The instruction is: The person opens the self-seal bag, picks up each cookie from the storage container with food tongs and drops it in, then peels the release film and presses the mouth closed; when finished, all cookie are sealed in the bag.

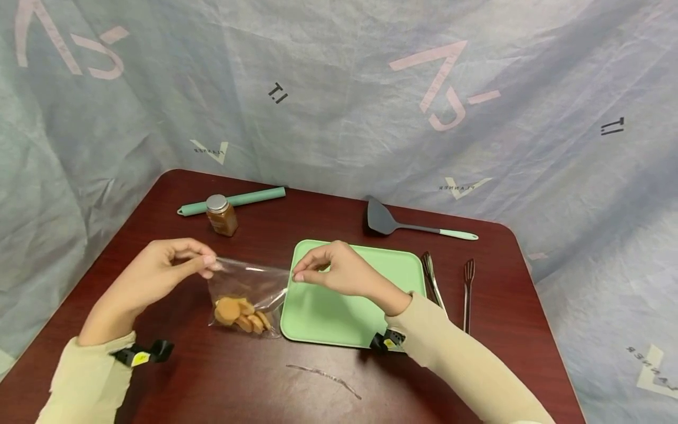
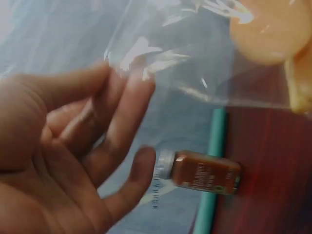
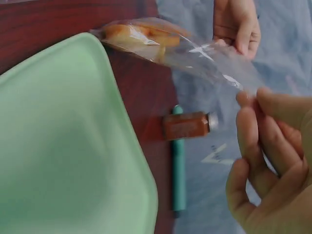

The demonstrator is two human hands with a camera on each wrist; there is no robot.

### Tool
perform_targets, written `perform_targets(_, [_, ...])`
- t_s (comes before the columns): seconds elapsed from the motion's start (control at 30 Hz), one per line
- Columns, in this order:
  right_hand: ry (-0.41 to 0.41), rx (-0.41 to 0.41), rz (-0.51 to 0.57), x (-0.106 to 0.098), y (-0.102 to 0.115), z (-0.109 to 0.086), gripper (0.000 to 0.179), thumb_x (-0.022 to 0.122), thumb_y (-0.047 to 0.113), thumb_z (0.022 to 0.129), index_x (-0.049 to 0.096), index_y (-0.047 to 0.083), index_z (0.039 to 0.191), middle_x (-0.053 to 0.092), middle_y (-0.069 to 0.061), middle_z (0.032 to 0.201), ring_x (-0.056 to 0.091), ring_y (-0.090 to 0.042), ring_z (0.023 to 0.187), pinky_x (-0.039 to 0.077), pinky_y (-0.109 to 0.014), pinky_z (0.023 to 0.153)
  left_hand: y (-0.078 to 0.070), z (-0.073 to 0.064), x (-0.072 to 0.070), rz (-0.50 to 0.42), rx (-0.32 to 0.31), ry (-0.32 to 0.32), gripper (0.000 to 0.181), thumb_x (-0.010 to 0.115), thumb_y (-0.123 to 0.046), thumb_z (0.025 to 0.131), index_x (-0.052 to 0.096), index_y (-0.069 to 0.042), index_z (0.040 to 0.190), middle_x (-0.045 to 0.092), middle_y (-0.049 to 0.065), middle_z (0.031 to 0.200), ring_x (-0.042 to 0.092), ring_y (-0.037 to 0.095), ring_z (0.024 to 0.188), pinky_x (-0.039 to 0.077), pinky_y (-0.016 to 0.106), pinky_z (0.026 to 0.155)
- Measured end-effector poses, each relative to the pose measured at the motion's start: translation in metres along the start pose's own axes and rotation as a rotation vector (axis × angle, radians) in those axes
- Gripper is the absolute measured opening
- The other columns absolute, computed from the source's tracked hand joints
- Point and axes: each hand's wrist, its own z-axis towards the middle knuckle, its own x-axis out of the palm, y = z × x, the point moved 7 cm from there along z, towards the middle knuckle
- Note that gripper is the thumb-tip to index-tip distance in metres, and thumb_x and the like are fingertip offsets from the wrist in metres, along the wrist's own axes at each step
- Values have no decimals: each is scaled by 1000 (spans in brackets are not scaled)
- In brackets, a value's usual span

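A clear plastic bag hangs between my two hands, its top edge stretched nearly straight. Round orange-yellow slices lie in the bottom of it; their exact kind is hard to tell. My left hand pinches one upper corner between thumb and fingertips. At the opposite upper corner, my right hand pinches the film the same way, above the left edge of a light green tray. In the right wrist view the bag slants between both hands, next to the tray's corner.
Behind the left hand stand a spice jar with a silver lid and a green tube-like roll. A grey spatula lies at the back. Metal tongs and a fork lie right of the tray. A thin crumpled strip lies in front.
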Motion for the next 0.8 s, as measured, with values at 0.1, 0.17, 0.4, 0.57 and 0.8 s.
perform_targets(0.1, [-62,110,18,-4,-24,10,9,76,17,94,80,10,100,76,5,90,72,-15,87,56,-32,74,16,20,5,15,-62,-7,20,68,-21,101,72,-2,106,75,7,95,72,21,82,50,21,78])
perform_targets(0.17, [-92,166,14,-5,-40,16,12,75,18,95,79,8,102,76,3,91,72,-18,86,55,-32,70,25,32,8,31,-93,-15,22,67,-20,101,72,0,107,75,10,95,72,21,82,51,24,78])
perform_targets(0.4, [-152,265,-106,-7,-74,34,9,74,19,96,80,13,100,75,8,88,69,-12,79,50,-28,62,46,62,18,125,-114,-27,19,67,-15,101,72,3,106,74,12,90,70,22,77,50,27,70])
perform_targets(0.57, [-174,291,-171,-8,-88,43,9,73,18,96,81,14,100,74,7,84,63,-10,70,45,-26,58,55,73,21,190,-140,-51,18,68,-17,100,73,0,104,74,9,88,70,22,75,48,31,67])
perform_targets(0.8, [-191,306,-193,-7,-97,54,9,72,21,98,80,18,100,74,3,85,62,-12,67,43,-26,56,63,76,21,259,-173,-109,18,66,-18,101,74,-1,105,74,9,88,70,22,75,48,38,66])
